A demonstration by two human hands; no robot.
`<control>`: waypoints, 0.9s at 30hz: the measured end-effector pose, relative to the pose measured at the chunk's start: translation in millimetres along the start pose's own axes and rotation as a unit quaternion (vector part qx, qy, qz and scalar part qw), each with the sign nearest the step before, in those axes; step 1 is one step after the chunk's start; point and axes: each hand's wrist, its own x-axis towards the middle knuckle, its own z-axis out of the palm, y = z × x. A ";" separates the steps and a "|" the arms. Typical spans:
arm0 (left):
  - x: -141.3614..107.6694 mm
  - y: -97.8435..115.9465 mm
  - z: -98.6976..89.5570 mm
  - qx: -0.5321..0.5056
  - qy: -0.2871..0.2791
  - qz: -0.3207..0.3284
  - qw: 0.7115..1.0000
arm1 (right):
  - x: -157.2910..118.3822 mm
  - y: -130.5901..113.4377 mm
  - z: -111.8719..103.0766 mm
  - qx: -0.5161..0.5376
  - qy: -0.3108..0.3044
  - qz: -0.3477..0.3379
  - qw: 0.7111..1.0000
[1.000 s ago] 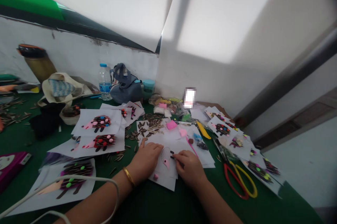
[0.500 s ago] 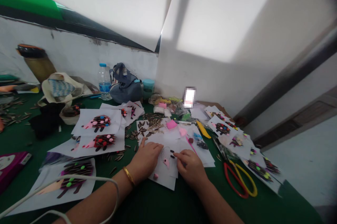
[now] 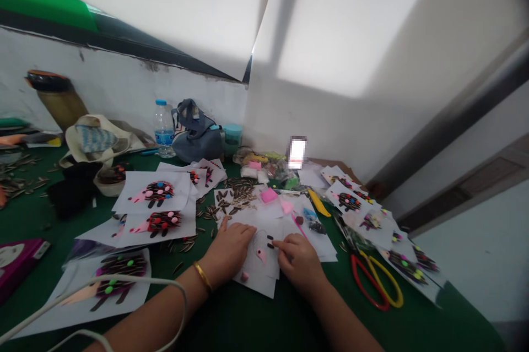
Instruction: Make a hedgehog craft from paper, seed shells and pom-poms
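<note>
My left hand (image 3: 231,246) lies flat on a white paper sheet (image 3: 260,284), fingers stretched toward a hedgehog outline drawn on it. A pink clay snout with a dark eye (image 3: 260,255) and two small black clay feet (image 3: 270,241) sit on the drawing. The index fingertip of my right hand (image 3: 303,264) touches or nearly touches the lower black foot. Its thumb stays apart below and the other fingers are curled, with nothing visibly held. A small pink clay lump (image 3: 244,276) rests near the sheet's lower left corner.
Sunflower seeds (image 3: 237,195) and pink clay (image 3: 269,195) lie beyond my hands. Scissors with red and yellow handles (image 3: 376,283) are at right, near a yellow cutter (image 3: 319,203). Finished hedgehog pictures (image 3: 152,192) lie on both sides. A white cable (image 3: 124,277) crosses my left forearm.
My right index fingertip has shifted very slightly at the black clay feet. The left hand stays in place on the paper.
</note>
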 end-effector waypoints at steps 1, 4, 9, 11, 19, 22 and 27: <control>0.0 0.0 0.0 0.001 0.002 0.000 1.000 | 0.2 0.3 -0.3 -0.005 -0.004 -0.001 1.000; 0.2 0.1 0.7 0.006 0.013 0.002 1.000 | 1.5 -0.2 -0.6 -0.030 -0.032 -0.008 0.999; 0.1 -0.5 1.5 0.003 0.018 0.004 1.000 | 1.4 0.2 0.0 -0.016 -0.012 -0.009 1.000; -0.1 -0.7 1.1 0.002 0.022 0.006 1.000 | 1.0 0.9 0.0 0.003 0.011 -0.004 1.000; 0.0 -0.1 1.0 0.005 0.011 0.004 1.000 | 4.0 -4.4 -2.0 -0.036 -0.055 -0.029 0.997; -0.1 0.1 1.4 0.003 0.009 0.006 1.000 | 3.7 -5.7 -2.1 -0.022 -0.043 -0.023 0.999; -0.8 0.2 0.0 0.001 0.004 0.004 1.000 | 2.7 -3.8 -1.6 -0.013 -0.041 -0.030 0.999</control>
